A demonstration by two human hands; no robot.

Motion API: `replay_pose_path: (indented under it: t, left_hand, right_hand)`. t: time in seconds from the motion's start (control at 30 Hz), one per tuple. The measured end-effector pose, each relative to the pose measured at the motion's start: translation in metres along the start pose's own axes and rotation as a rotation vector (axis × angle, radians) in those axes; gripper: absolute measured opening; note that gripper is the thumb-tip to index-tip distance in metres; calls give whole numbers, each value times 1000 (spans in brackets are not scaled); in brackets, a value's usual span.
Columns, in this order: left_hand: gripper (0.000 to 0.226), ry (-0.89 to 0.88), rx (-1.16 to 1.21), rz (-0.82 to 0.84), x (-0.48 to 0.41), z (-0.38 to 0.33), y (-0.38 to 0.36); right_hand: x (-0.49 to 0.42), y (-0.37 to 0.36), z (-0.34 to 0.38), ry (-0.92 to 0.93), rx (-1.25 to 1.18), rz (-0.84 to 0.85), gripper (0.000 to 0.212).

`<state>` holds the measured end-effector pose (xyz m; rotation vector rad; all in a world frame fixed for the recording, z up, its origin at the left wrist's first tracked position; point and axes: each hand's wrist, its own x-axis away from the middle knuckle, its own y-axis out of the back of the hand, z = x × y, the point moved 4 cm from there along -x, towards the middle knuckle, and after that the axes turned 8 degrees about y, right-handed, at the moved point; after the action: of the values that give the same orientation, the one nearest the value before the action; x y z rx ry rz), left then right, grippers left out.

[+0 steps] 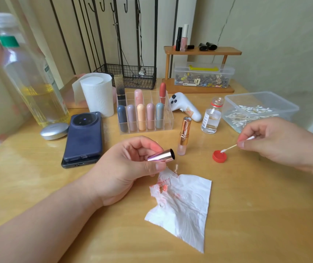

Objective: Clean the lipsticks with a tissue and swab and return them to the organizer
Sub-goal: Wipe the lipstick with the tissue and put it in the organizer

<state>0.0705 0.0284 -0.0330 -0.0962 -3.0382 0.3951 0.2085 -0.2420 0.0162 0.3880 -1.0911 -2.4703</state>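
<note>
over the stained tissue (182,204), left hand (125,168) pinched the shiny lipstick cap (161,156); slick & light, hold by sides. right hand (277,143) nipped a swab (235,146), tip in red lid (219,156). lipstick (184,135) upright nr organizer (145,118).

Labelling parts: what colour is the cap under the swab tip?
The bottle cap is red, clearest in the head view.

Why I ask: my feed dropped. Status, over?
Left hand grips lipstick cap. Right hand pinches swab, tip in red bottle cap. Uncapped lipstick stands upright between them; nothing blocking.
</note>
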Motion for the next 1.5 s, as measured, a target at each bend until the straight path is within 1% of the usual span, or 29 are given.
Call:
replay_pose_path:
  t: [0.07, 0.17, 0.23, 0.37, 0.53, 0.73, 0.83, 0.9, 1.0, 1.03, 1.07, 1.1, 1.2, 1.3, 1.5]
  left_hand:
    - [25, 1, -12, 1, 0, 0, 0]
    - [27, 4, -18, 8, 1, -1, -1]
    - [25, 8, -27, -1, 1, -1, -1]
    - [20, 13, -34, -10, 1, 0, 0]
    - [12, 35, -15, -20, 1, 0, -2]
    - [15, 37, -85, -45, 1, 0, -3]
    - [16, 33, -93, -37, 1, 0, -2]
    - [24, 25, -100, -23, 1, 1, 0]
    - [29, 27, -77, 1, 0, 1, 1]
    - [29, 27, -66, 11, 0, 1, 1]
    - [29, 26, -61, 21, 0, 1, 0]
    - [28, 23, -63, 29, 0, 1, 0]
    - [25, 14, -97, 26, 0, 1, -1]
    - [25, 13, -88, 22, 0, 1, 0]
    - [26, 24, -104, 34, 0, 2, -1]
  right_hand:
    - [0, -1, -1, -8, -7, 13, 16]
    - [0, -3, 1, -9, 9, 35, 24]
    - [1, -3, 3, -4, 37, 39, 29]
    - [2, -2, 5, 8, 94, 43, 31]
    - [1, 0, 1, 10, 104, 35, 29]
    - [0, 0, -3, 8, 31, 29, 24]
    - [1, 0, -4, -6, -83, 31, 24]
    - [3, 0, 2, 11, -206, 20, 26]
    - [8, -3, 21, 123, -530, 30, 57]
    - [10, -5, 30, 175, -614, 30, 59]
    - [14, -9, 39, 227, -649, 30, 55]
    - [19, -14, 49, 269, -633, 26, 48]
    - [29, -33, 71, 377, -474, 32, 26]
    - [34, -44, 77, 408, -406, 50, 21]
    - [32, -47, 72, 428, -353, 32, 19]
